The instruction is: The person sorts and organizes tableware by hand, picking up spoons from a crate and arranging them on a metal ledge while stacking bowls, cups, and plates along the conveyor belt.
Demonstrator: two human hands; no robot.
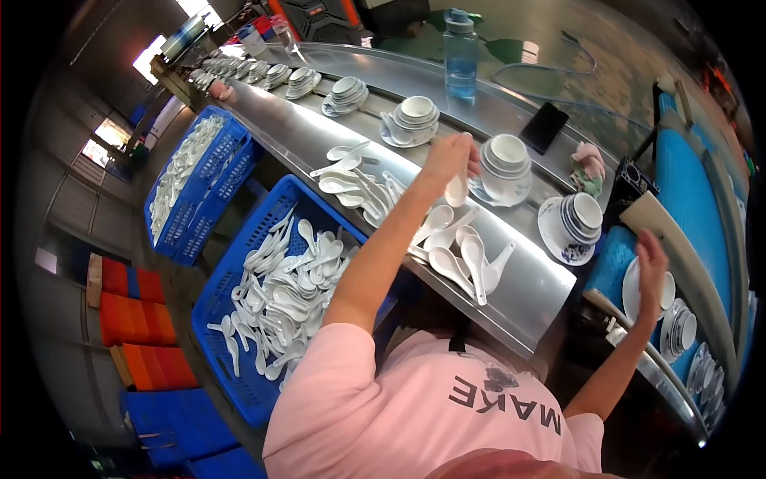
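Observation:
My left hand [453, 164] reaches over the steel table, its fingers closed on a white soup spoon [456, 191] that hangs bowl-down. Beside it stands a stack of white bowls on a saucer [506, 169]. Loose soup spoons [471, 254] lie on the table edge below, with another pile of spoons [351, 182] to the left. My right hand [652, 271] is over the blue conveyor belt at the right, fingers extended and apart. Behind it are a white plate [631, 289] and a bowl [667, 290], partly hidden; whether the hand touches them I cannot tell.
A blue crate [209, 307] of spoons stands left of me, with another crate [188, 239] beyond. Several bowl stacks line the table, one stack [581, 219] near its right end. A water bottle [460, 60], a black phone [545, 128] and a cloth [589, 164] lie farther back.

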